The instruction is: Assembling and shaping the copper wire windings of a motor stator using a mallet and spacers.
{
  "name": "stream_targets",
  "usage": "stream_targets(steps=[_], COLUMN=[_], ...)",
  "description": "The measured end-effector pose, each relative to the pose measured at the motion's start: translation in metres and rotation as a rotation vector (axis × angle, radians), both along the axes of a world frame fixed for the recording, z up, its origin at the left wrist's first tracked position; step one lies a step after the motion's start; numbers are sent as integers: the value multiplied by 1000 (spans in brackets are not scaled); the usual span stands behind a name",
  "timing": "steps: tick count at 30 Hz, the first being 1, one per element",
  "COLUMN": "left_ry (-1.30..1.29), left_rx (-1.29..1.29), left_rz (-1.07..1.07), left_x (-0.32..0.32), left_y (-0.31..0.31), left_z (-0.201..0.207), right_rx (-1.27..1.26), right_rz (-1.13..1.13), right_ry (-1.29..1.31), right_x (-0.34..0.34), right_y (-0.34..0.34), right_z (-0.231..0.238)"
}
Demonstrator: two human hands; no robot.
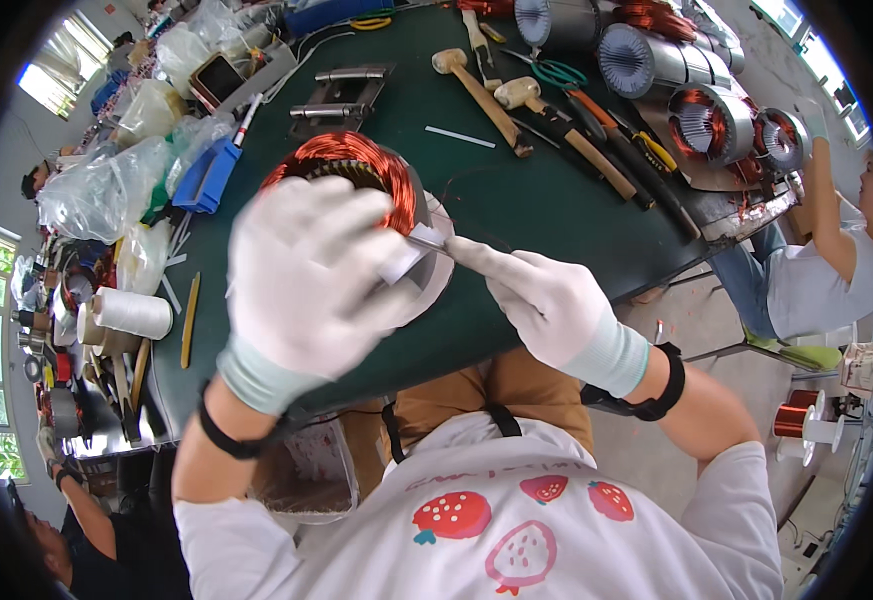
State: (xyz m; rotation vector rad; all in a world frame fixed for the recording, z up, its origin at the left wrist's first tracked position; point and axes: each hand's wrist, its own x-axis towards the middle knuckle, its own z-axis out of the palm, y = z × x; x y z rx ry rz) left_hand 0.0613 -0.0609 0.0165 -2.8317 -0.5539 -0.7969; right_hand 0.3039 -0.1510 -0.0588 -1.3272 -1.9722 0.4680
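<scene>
On the green tabletop in front of me stands a motor stator (418, 190), a metal ring with red-brown copper wire coils (351, 155) around its inside. My left hand (306, 280), in a white glove, is over its near left side; motion smears the fingers, so their grip does not show. From the right reaches my right hand (556, 315), also gloved, its index finger stretched to the stator's rim and the others curled in. A small white strip (426, 236) lies at that fingertip, by the coils. Whatever the curled fingers hold is hidden.
Wooden-handled mallets (481, 100), pliers (653, 152) and scissors (558, 73) lie at the far right, beside several stators (711, 122). Left are a blue box (208, 175), plastic bags (106, 190) and a white thread spool (134, 313). A metal fixture (341, 95) lies behind. Other people sit at both sides.
</scene>
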Motion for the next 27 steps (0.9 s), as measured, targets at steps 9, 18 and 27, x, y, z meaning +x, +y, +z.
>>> stream_targets(steps=[9,18,27], left_ry=[-207,-433,34], left_rx=[175,-379,-291], left_rz=[188,715,597], left_x=[-24,-167,-179], left_y=[-56,-25,54], left_z=[-43,-83,-111], right_rx=[-202,-95,257], right_rz=[-151,-150,-100], right_ry=[35,-114,-202], right_x=[49,57,-12], right_y=[-62,40,83], right_z=[5,8,-12])
